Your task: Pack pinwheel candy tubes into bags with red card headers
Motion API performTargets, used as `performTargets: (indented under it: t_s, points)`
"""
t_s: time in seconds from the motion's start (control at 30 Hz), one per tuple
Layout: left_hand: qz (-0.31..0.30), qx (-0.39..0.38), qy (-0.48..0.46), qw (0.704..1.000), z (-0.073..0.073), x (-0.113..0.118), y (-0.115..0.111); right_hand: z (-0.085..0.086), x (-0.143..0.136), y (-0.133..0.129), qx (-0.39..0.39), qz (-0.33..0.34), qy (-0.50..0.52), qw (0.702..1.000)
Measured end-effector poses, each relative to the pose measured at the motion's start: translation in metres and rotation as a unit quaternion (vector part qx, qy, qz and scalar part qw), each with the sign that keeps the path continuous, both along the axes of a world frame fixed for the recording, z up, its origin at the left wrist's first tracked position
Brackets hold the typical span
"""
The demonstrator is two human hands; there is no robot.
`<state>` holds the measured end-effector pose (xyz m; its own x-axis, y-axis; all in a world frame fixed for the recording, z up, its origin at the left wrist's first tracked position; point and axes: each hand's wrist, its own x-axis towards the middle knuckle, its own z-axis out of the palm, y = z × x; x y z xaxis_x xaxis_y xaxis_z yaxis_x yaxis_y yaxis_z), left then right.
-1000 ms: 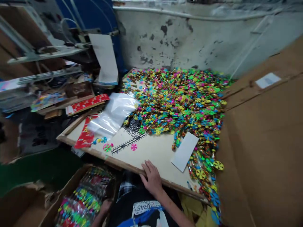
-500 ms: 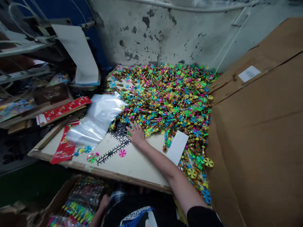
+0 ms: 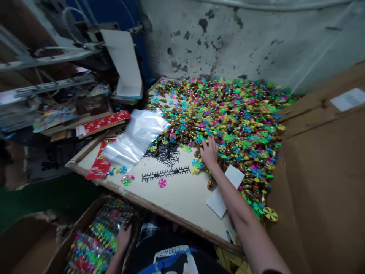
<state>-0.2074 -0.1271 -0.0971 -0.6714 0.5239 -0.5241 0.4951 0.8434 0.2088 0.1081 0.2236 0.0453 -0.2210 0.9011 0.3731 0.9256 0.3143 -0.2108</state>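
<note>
My right hand (image 3: 209,153) reaches over the near edge of a large pile of small colourful toys (image 3: 228,110) with pinwheel tops; its fingers are spread and touch the toys. My left hand (image 3: 124,235) hangs below the table edge at an open carton of bagged toys (image 3: 104,232); its fingers are partly hidden and blurred. On the table (image 3: 182,201) lie black toothed plastic strips (image 3: 165,173), a pink wheel (image 3: 162,183) and a white card (image 3: 218,203) under my right forearm.
Clear plastic bags (image 3: 137,137) and red printed cards (image 3: 99,163) lie at the table's left. A machine with a white bent sheet (image 3: 124,57) stands at the back left. A big cardboard box (image 3: 322,163) borders the right side.
My right hand has moved right, from the black strips to the toys. One black strip now lies straighter near the pink wheel. My left hand shows more fully at the carton. The view has shifted.
</note>
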Motion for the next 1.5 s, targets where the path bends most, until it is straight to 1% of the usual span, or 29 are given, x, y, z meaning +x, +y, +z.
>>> performTargets:
  t_s: [0.03,0.07,0.1,0.13,0.2,0.23,0.27,0.33,0.37,0.43,0.5,0.57,0.63,0.7,0.8,0.93,1.07,1.1,1.17,1.27,1.33,1.43,1.5]
  points:
    - [0.055,0.032,0.022,0.998,0.008,-0.004,0.007,-0.006,-0.006,-0.025,0.018,0.003,0.01,1.0]
    - [0.11,0.077,0.054,0.989,0.019,-0.008,0.015,-0.014,-0.013,-0.055,0.03,0.014,0.013,0.999]
    - [0.146,0.132,0.088,0.977,0.031,-0.011,0.026,-0.024,-0.022,-0.086,0.037,0.037,0.014,0.999]
    - [0.161,0.185,0.114,0.963,0.043,-0.014,0.038,-0.035,-0.031,-0.119,0.036,0.069,0.012,0.997]
    - [0.139,0.274,0.159,0.938,0.067,-0.015,0.064,-0.055,-0.046,-0.178,0.009,0.139,-0.005,0.99]
    - [0.11,0.308,0.176,0.929,0.075,-0.013,0.077,-0.064,-0.052,-0.203,-0.009,0.164,-0.015,0.986]
    - [0.075,0.333,0.188,0.921,0.082,-0.01,0.09,-0.07,-0.056,-0.222,-0.02,0.169,-0.016,0.985]
    - [0.011,0.361,0.202,0.91,0.087,0.001,0.112,-0.078,-0.062,-0.245,-0.035,0.15,-0.011,0.988]
    - [-0.026,0.369,0.202,0.907,0.086,0.007,0.121,-0.079,-0.064,-0.25,-0.039,0.143,-0.009,0.989]
    - [-0.099,0.368,0.198,0.903,0.083,0.019,0.131,-0.077,-0.067,-0.252,-0.046,0.14,-0.011,0.989]
    - [-0.13,0.351,0.199,0.906,0.081,0.025,0.133,-0.073,-0.068,-0.249,-0.05,0.146,-0.023,0.988]
    - [-0.126,0.332,0.202,0.913,0.082,0.027,0.133,-0.069,-0.07,-0.248,-0.041,0.149,-0.04,0.987]
    - [-0.123,0.321,0.196,0.918,0.086,0.026,0.131,-0.066,-0.072,-0.248,-0.012,0.156,-0.054,0.986]
    - [-0.126,0.316,0.188,0.922,0.091,0.024,0.131,-0.063,-0.074,-0.249,0.017,0.16,-0.064,0.985]
    - [-0.129,0.314,0.181,0.923,0.095,0.024,0.131,-0.061,-0.075,-0.25,0.033,0.163,-0.07,0.984]
    - [-0.147,0.332,0.173,0.915,0.091,0.024,0.128,-0.059,-0.077,-0.254,0.031,0.15,-0.036,0.988]
    - [-0.175,0.385,0.179,0.888,0.083,0.023,0.126,-0.058,-0.075,-0.254,0.004,0.13,0.055,0.99]
    - [-0.183,0.399,0.181,0.88,0.081,0.022,0.127,-0.057,-0.072,-0.253,0.001,0.112,0.08,0.99]
    - [-0.199,0.419,0.177,0.868,0.079,0.022,0.129,-0.056,-0.06,-0.249,0.001,0.049,0.121,0.991]
    - [-0.207,0.424,0.165,0.866,0.078,0.023,0.131,-0.054,-0.031,-0.245,0.01,-0.065,0.153,0.986]
    - [-0.202,0.425,0.162,0.867,0.081,0.024,0.131,-0.052,-0.007,-0.246,0.022,-0.124,0.161,0.979]
    - [-0.201,0.433,0.166,0.863,0.086,0.027,0.132,-0.048,0.027,-0.25,0.04,-0.184,0.157,0.97]
    - [-0.201,0.436,0.169,0.861,0.09,0.029,0.132,-0.046,0.044,-0.253,0.045,-0.211,0.151,0.965]
